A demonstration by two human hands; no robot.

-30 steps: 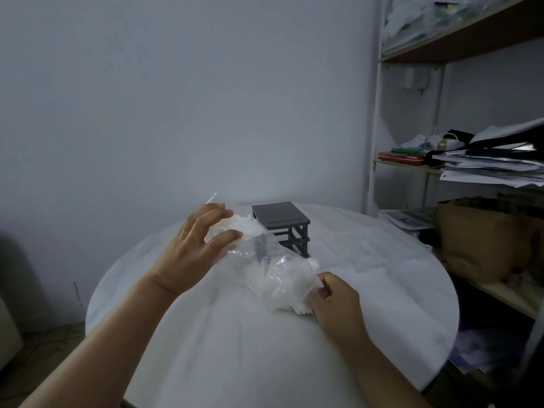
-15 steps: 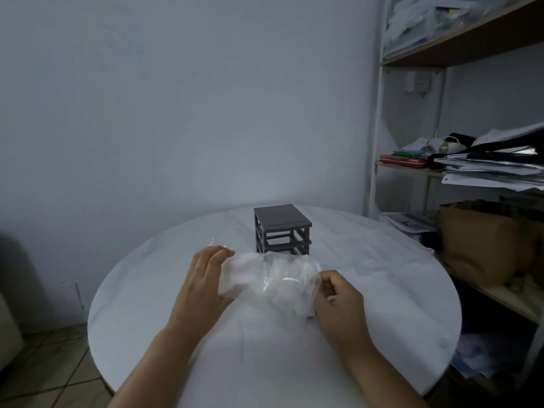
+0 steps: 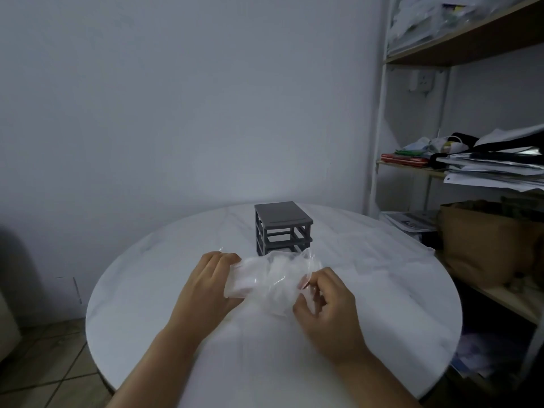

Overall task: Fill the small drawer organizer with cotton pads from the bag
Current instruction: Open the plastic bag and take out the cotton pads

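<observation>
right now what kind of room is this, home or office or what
Probably a home study or storage corner, though I can't be sure. A round white table stands against a bare wall, and open shelving beside it holds stacked papers and a brown paper bag.

Dim, bluish light — soft focus, edges bowed.

We held both forearms forward and low. Our left hand was curled, its fingers bent around the bag. Our right hand pinched its other side, apparently with thumb and forefinger.
</observation>
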